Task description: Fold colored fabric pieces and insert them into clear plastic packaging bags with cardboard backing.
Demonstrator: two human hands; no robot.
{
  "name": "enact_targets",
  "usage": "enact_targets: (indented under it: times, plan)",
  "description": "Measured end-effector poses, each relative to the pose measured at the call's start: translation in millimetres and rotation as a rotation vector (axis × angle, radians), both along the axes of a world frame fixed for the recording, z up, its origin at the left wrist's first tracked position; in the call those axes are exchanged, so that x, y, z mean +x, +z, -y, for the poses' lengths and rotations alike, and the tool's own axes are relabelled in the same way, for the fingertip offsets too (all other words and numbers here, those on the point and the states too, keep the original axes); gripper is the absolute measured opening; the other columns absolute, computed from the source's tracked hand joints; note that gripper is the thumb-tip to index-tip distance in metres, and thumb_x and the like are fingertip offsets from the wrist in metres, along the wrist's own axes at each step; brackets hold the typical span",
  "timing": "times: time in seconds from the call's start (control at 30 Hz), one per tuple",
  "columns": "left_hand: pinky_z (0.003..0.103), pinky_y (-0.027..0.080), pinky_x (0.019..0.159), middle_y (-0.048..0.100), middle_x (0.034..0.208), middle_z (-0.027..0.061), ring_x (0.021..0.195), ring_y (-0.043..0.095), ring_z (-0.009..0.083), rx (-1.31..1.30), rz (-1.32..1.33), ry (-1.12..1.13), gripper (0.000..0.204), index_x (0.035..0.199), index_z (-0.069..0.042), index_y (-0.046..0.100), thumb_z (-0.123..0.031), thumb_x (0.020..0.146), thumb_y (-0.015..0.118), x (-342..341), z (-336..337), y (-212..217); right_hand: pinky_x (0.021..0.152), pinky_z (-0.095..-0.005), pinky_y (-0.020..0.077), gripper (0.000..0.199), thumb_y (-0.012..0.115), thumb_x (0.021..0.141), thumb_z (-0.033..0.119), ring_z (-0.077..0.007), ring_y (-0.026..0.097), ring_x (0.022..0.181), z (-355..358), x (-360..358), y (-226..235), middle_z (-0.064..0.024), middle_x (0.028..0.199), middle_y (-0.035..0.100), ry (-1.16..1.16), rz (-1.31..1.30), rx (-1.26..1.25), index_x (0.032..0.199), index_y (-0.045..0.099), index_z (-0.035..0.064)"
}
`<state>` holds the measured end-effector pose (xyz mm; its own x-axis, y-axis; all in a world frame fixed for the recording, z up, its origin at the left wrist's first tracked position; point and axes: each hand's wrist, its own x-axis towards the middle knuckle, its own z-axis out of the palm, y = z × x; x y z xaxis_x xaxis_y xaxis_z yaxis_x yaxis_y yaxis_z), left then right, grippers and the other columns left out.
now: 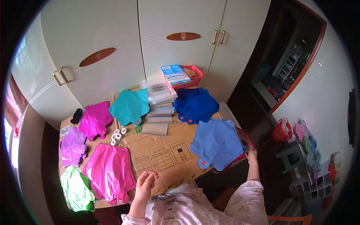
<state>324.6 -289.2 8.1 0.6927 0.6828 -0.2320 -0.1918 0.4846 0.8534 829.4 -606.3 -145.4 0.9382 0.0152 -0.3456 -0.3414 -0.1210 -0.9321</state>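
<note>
Seven coloured groups of flat, lobed pieces ring a cardboard-topped table (161, 176). At far left lie a purple group (71, 148) and, nearer the wearer, a crinkled bright green one (77, 189); next come a glossy magenta group (93, 120) and a hot pink one (108, 170). White rings (118, 136) cluster beside a teal group (129, 107). The left hand (147, 182), above the near edge, has its fingers bent and pressed together. Brown card strips (159, 120) lie behind, below clear plastic sleeves (160, 92); a deep blue group (197, 105) adjoins them. At the table's right end lies the periwinkle-blue stack (215, 142): matt, smooth and broad, its outline angular above and scalloped below, with a red disc on the lower-left lobe. It partly covers a red-edged object (246, 141). There, just beside the stack, the right hand (252, 153) reaches with bent fingers; whether they pinch anything cannot be told.
</note>
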Motion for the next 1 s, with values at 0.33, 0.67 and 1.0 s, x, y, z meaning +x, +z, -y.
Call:
enact_targets:
  times: [0.33, 0.67, 1.0]
  plan:
    - [0.026, 0.043, 0.071, 0.062, 0.097, 0.0073, 0.080, 0.054, 0.0123, 0.275, -0.068, -0.163, 0.021, 0.098, 0.002, 0.061, -0.014, 0.098, 0.047, -93.3, 16.3, -6.0, 0.050, -0.0193, 0.0353, 0.031, 0.050, 0.097, 0.028, -0.0061, 0.043, 0.060, -63.2, -54.4, 94.9, 0.0013, 0.081, 0.050, 0.003, 0.572, 0.068, 0.122, 0.054, 0.0103]
    - [0.034, 0.045, 0.062, 0.057, 0.069, 0.0108, 0.065, 0.057, 0.0226, 0.621, -1.018, 0.240, 0.014, 0.090, -0.007, 0.073, -0.018, 0.083, 0.068, -235.6, 44.0, -109.1, 0.046, -0.0343, 0.0408, 0.024, 0.061, 0.088, 0.010, -0.0239, 0.054, 0.050, -217.2, -332.2, 346.7, -0.0122, 0.065, 0.060, 1.664, 0.432, 1.276, 0.067, 0.053, 0.0019]
    - [0.045, 0.051, 0.075, 0.067, 0.085, 0.0192, 0.085, 0.065, 0.0361, 0.286, -1.612, 0.736, 0.018, 0.093, -0.006, 0.072, -0.016, 0.078, 0.068, -338.9, 93.9, -342.4, 0.042, -0.0243, 0.0316, 0.013, 0.055, 0.085, 0.009, -0.0121, 0.046, 0.047, -265.1, -410.3, 418.0, -0.0051, 0.064, 0.054, 2.161, -0.028, 1.741, 0.074, 0.056, 0.0158]
